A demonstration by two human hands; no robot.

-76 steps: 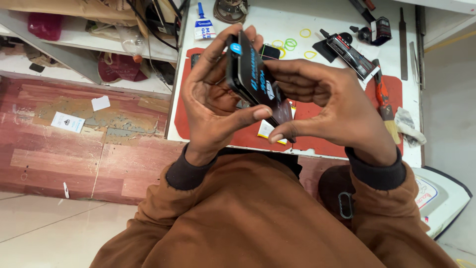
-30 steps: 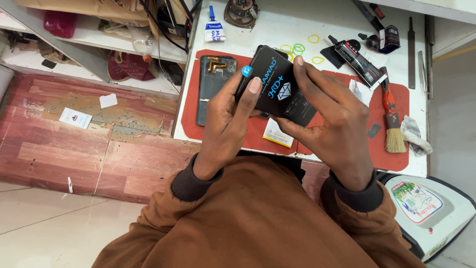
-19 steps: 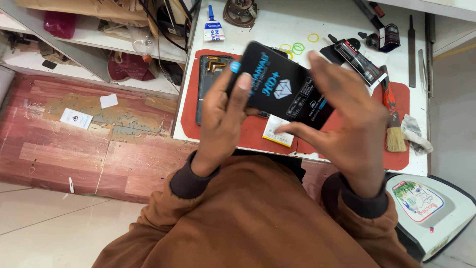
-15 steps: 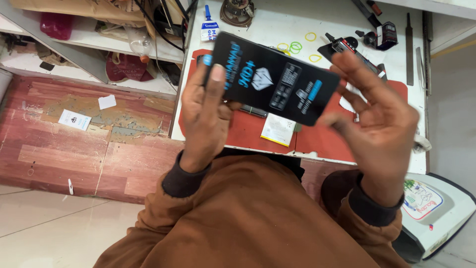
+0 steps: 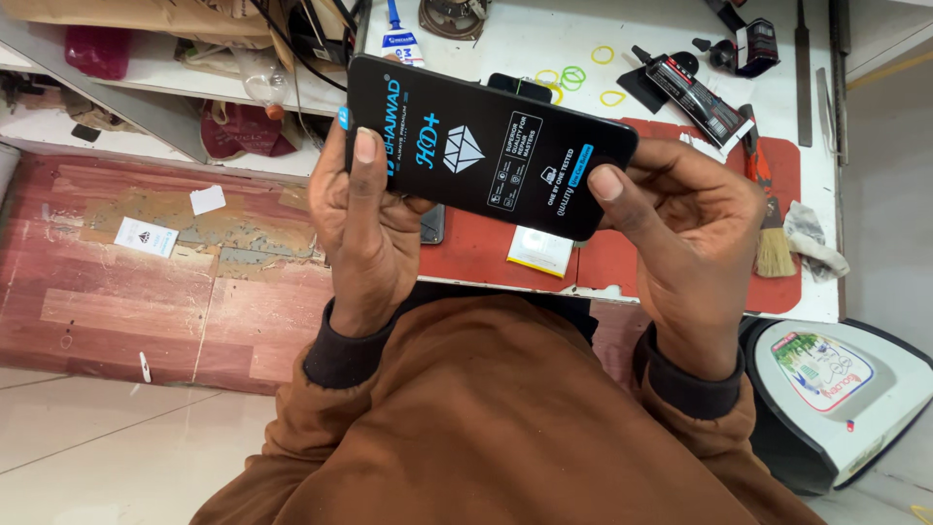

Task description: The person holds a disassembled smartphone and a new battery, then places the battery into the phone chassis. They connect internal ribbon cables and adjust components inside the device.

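Note:
A black phone display panel (image 5: pixel 486 146) with a printed protective film faces me, held flat and tilted above the red work mat (image 5: pixel 476 255). My left hand (image 5: pixel 364 228) grips its left end, thumb lying on the face. My right hand (image 5: pixel 680 228) holds its right end, thumb pressed on the lower right corner. Both hands are in brown sleeves with dark cuffs. Under the panel a dark phone body (image 5: pixel 433 224) peeks out on the mat, mostly hidden.
On the white bench lie a small yellow-white sticker pad (image 5: pixel 540 251), a brush (image 5: pixel 773 243), a black glue tube (image 5: pixel 695 92), coloured rubber bands (image 5: pixel 573 78) and a glue bottle (image 5: pixel 397 41). Cluttered shelves stand at left. A round white-and-black device (image 5: pixel 836 389) sits lower right.
The panel was turned from edge-on between both hands to face up, then raised closer and spread lengthwise. My right hand let go briefly and now grips its right end.

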